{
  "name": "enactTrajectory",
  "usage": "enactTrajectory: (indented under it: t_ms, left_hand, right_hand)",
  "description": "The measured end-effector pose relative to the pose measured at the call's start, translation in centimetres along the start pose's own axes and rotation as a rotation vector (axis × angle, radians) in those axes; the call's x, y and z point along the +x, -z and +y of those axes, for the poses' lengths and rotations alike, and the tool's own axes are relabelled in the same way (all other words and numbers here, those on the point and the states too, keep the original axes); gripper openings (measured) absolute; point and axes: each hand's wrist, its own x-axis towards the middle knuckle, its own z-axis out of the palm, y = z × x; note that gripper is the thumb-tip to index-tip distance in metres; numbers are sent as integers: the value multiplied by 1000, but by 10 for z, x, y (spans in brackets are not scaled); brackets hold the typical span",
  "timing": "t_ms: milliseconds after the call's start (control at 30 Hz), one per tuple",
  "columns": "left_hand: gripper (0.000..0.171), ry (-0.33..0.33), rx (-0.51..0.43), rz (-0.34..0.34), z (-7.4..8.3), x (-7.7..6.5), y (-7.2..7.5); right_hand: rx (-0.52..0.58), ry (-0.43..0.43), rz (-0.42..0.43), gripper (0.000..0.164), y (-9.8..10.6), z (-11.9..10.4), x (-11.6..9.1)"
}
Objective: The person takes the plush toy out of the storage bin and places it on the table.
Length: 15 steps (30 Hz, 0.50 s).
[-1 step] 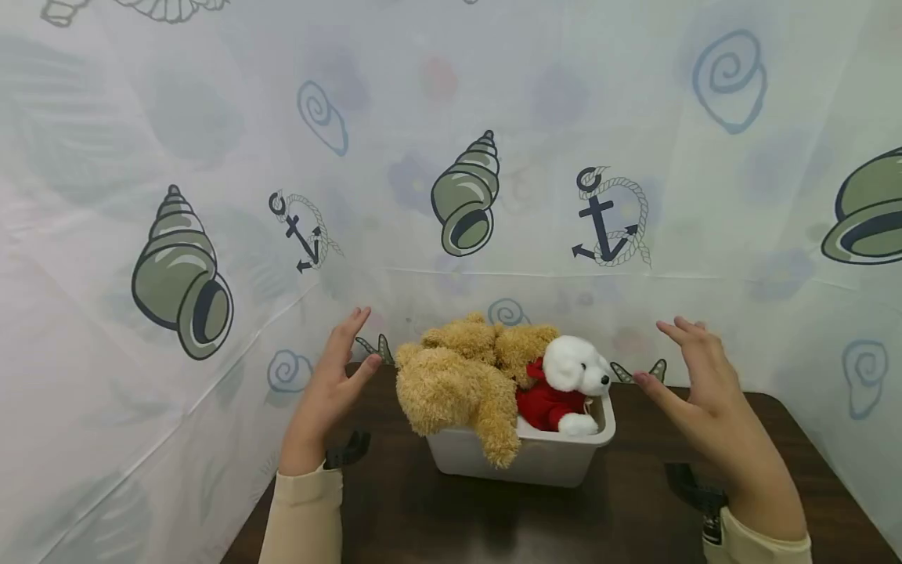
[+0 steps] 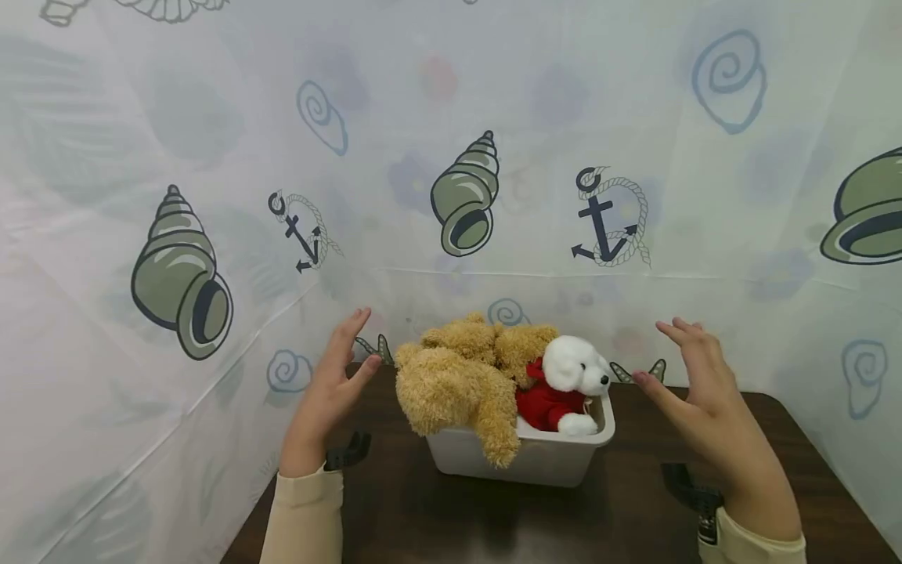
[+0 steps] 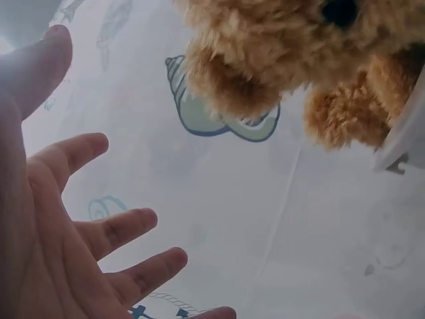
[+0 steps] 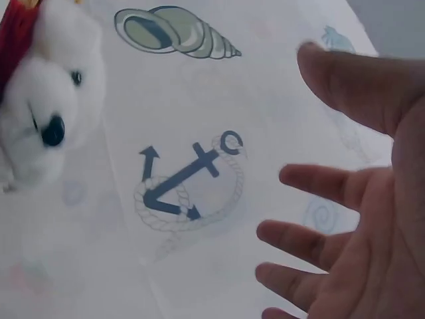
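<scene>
Flanking plush toys (image 2: pixel 451 392) above a dark table (image 2: pixel 395 509), spread, empty fingers (image 3: pixel 123 229) face printed cloth (image 2: pixel 395 70).

A bin (image 2: pixel 521 462) is sitting on a table (image 2: pixel 395 517), with a cloth (image 2: pixel 380 227) hanging behind and along both sides. In the bin, a bear (image 2: pixel 451 384) is lying at left, one limb (image 2: pixel 500 439) hanging over the front rim (image 2: pixel 550 435). Beside it, a toy (image 2: pixel 553 403) is resting at right. The left hand (image 2: pixel 330 392) is hovering left of the bin, the right hand (image 2: pixel 712 395) right, neither touching it.
</scene>
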Motion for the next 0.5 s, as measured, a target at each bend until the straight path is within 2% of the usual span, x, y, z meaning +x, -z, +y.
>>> enactTrajectory:
  t_ms: [200,333,500]
  left_hand:
    - [74,3,-28,-19,-4,-5,-13]
    - [69,60,-130,-62,-17,-1,-26]
    - [62,160,-309,-146,-40,5,-49]
  right_hand:
    - [114,-26,15,76,-18,3,-1]
    - [151,-44,15,72,-34,3,5]
    - [162,-11,3,71,-62,0,13]
